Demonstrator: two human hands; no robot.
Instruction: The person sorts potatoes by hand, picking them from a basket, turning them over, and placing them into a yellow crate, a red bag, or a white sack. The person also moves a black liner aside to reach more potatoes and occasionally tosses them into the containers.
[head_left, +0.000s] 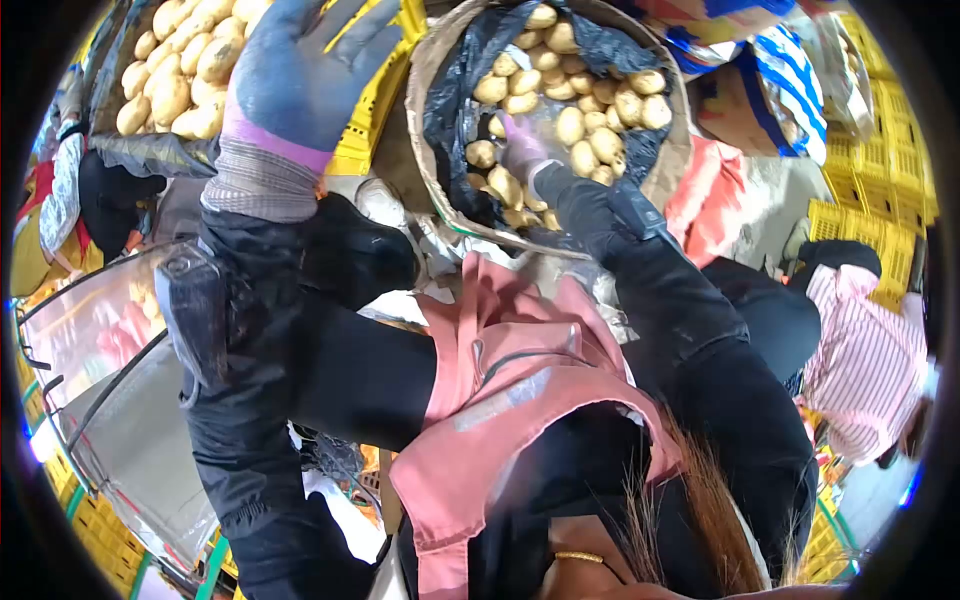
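My left hand [312, 85], in a blue-grey glove with a purple band, is raised near the top left with its fingers spread and nothing in it. It is beside a crate of potatoes [190, 60]. My right hand [524, 148], in a pinkish-grey glove, reaches into a round container [422, 150] lined with black plastic [447, 110]. Potatoes [570, 125] lie inside, around the hand. Blur hides its fingers, so whether they grip a potato cannot be made out.
Yellow crates [865, 235] stack at the right, with a person in a striped top [865, 345] in front. Blue-and-white bags [790, 90] stand at the upper right. Another person's dark-clothed part [108, 200] shows at the left, above a wire-framed bag [140, 420].
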